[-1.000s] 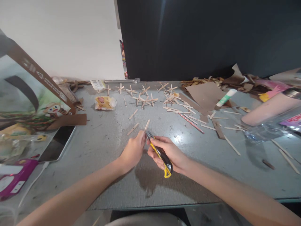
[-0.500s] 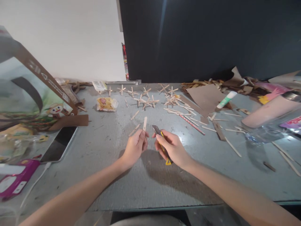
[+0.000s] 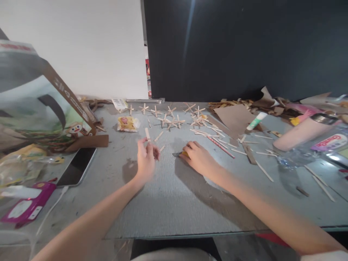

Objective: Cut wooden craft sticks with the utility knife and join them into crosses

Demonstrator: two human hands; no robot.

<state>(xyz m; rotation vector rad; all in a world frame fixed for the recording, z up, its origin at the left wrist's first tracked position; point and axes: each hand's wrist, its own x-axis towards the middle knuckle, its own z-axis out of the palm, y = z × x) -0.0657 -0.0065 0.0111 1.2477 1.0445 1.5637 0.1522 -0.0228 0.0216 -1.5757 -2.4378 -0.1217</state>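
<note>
My left hand [image 3: 146, 162] is raised over the table, closed round the lower end of a short wooden craft stick [image 3: 147, 133] that points up. My right hand [image 3: 200, 158] lies low at the tabletop with its fingers over a utility knife [image 3: 177, 154]. The blade points left, and most of the handle is hidden under the hand. Between and beyond the hands lie short craft stick pieces [image 3: 158, 136]. Farther back stand several star shapes [image 3: 172, 122] made of crossed sticks.
A phone [image 3: 77, 166], a magenta device [image 3: 29, 204] and a printed bag [image 3: 51, 108] are on the left. Loose sticks [image 3: 214, 135], a red striped pencil [image 3: 220, 146], a glue stick [image 3: 256, 121], cardboard [image 3: 233, 117] and a pink tumbler [image 3: 304, 133] lie on the right.
My left hand has moved left and up with the craft stick. My right hand has turned palm down and lowered the utility knife to the tabletop.
</note>
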